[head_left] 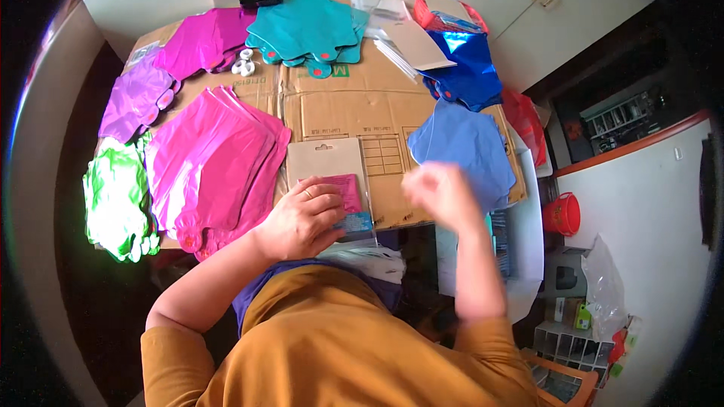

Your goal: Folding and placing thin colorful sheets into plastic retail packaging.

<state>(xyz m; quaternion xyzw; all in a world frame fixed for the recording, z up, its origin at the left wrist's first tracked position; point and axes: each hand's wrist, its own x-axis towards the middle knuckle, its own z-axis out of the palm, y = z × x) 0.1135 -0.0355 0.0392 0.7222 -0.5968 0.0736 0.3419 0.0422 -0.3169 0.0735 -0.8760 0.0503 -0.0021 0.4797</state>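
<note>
In front of me lies a flat packet, a beige backing card (320, 160) with a hang hole in a clear sleeve. A flat pink piece (347, 192) and a blue printed strip (354, 222) show at its lower part. My left hand (302, 218) is on the packet's lower left side, fingers curled over it beside the pink piece; the fingertips are partly hidden. My right hand (446, 196) is raised at the near edge of a stack of flat light-blue foil balloons (467, 147). Its fingers look bent but are smeared by motion, so what they hold is unclear.
Cardboard (332, 109) covers the table. Foil balloon stacks surround its edge: pink (215, 158), green (117, 196), lilac (136, 98), magenta (207, 41), teal (305, 30), dark blue (471, 68). Beige cards (418, 45) and a red basket (422, 11) stand far right; a white box (528, 256) adjoins the table.
</note>
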